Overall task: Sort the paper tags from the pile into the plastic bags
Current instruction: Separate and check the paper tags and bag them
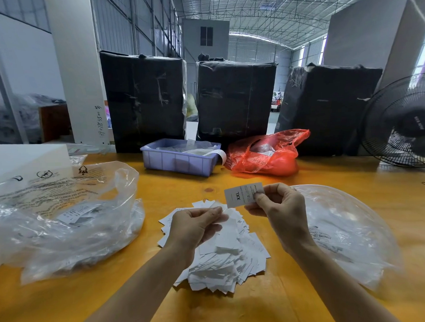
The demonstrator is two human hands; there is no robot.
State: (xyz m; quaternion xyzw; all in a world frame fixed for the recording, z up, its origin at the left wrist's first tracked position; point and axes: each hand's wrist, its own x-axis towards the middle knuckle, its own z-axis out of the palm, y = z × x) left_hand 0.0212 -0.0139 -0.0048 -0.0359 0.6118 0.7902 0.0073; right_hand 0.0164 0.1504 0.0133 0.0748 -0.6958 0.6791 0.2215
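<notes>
Reading size: right hand [280, 207] pinches XXL tag [242, 194]; left hand [197, 224] pinches tag above pile [225, 252]. Next: drop in matching bag [351, 232].

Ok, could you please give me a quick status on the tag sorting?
Right hand pinching XXL tag. Left hand pinching another tag over the pile. Clear bags open either side, nothing blocking.
</notes>
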